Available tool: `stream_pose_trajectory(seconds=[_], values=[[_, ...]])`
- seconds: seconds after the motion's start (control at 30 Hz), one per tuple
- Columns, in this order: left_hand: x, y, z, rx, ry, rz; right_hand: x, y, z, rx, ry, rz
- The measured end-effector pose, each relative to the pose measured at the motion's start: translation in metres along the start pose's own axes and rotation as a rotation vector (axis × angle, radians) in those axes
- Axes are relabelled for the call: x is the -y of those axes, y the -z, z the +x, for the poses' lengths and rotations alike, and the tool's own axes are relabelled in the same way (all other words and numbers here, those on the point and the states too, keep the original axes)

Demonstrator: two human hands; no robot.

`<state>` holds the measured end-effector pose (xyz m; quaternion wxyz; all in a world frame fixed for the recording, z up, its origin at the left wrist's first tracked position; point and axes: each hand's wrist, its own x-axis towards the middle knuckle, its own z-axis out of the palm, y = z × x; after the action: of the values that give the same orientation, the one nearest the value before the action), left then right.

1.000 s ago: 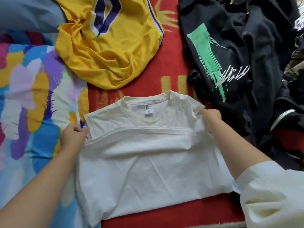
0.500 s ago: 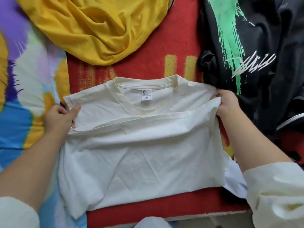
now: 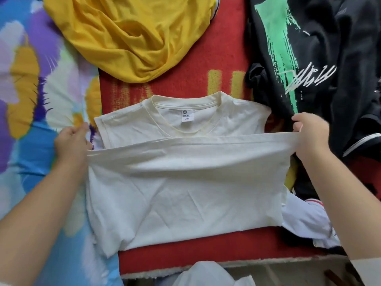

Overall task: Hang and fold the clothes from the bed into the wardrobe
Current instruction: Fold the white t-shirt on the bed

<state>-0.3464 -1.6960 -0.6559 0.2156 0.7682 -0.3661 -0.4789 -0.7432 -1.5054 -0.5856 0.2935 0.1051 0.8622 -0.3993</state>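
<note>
Folding is the step I'm watching: the white T-shirt [image 3: 185, 193] is lying flat on the red blanket [image 3: 224, 65], collar pointing away from me, and its lower half is being drawn up over the chest. The left hand [image 3: 71, 141] is pinching the left end of the raised hem, just beside the shirt's left shoulder. The right hand [image 3: 311, 135] is gripping the right end, fingers curled around the stretched fabric, just off the shirt's right shoulder. Between them the hem is hanging taut, lifted above the shirt just below the neck label [image 3: 187, 118].

I'm judging this as an early fold on this garment, with the wardrobe part not yet begun. Next, I reckon both hands need to be carrying that edge up to the collar line evenly, then laying it down without wrinkling.

Beyond the shirt's collar a yellow jersey [image 3: 132, 34] is sitting crumpled, waiting. To the shirt's right a black printed top [image 3: 321, 58] is lying in a heap. Left of the shirt the colourful bedsheet [image 3: 31, 100] is showing, so there's plenty still to be sorted.
</note>
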Motion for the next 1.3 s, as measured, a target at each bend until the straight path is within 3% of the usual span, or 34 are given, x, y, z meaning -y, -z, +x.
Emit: stream_pose_trajectory(seconds=[0.13, 0.27, 0.37, 0.4, 0.5, 0.63, 0.73, 0.93, 1.03, 1.13, 1.3], values=[[-0.044, 0.012, 0.01, -0.056, 0.059, -0.136, 0.034, 0.004, 0.008, -0.029, 0.051, 0.082], [-0.082, 0.0, 0.023, 0.145, 0.161, -0.217, 0.056, -0.02, 0.034, -0.011, 0.101, 0.167], [-0.09, -0.018, 0.013, 0.187, 0.136, -0.224, 0.053, -0.037, 0.051, -0.028, 0.202, 0.124], [-0.085, -0.022, 0.013, 0.166, 0.082, -0.14, 0.048, -0.04, 0.054, -0.03, 0.256, 0.084], [-0.065, -0.024, -0.007, -0.021, -0.152, 0.425, 0.029, -0.036, 0.047, -0.015, 0.426, -0.233], [-0.022, -0.008, -0.041, -0.024, -0.401, 0.641, -0.013, -0.009, 0.015, -0.037, 0.67, -0.572], [0.026, 0.014, -0.069, 0.018, -0.376, 0.772, -0.071, 0.019, -0.008, 0.01, 0.57, -0.55], [0.088, 0.04, -0.137, -0.097, -0.087, 0.712, -0.155, 0.062, -0.061, 0.158, 0.037, -0.375], [0.103, 0.048, -0.157, -0.108, 0.066, 0.672, -0.166, 0.074, -0.071, 0.242, 0.11, -0.387], [0.119, 0.063, -0.171, -0.042, -0.032, 0.693, -0.165, 0.081, -0.077, 0.268, 0.165, -0.395], [0.117, 0.083, -0.167, -0.013, -0.026, 0.289, -0.154, 0.1, -0.081, 0.411, 0.055, -0.278]])
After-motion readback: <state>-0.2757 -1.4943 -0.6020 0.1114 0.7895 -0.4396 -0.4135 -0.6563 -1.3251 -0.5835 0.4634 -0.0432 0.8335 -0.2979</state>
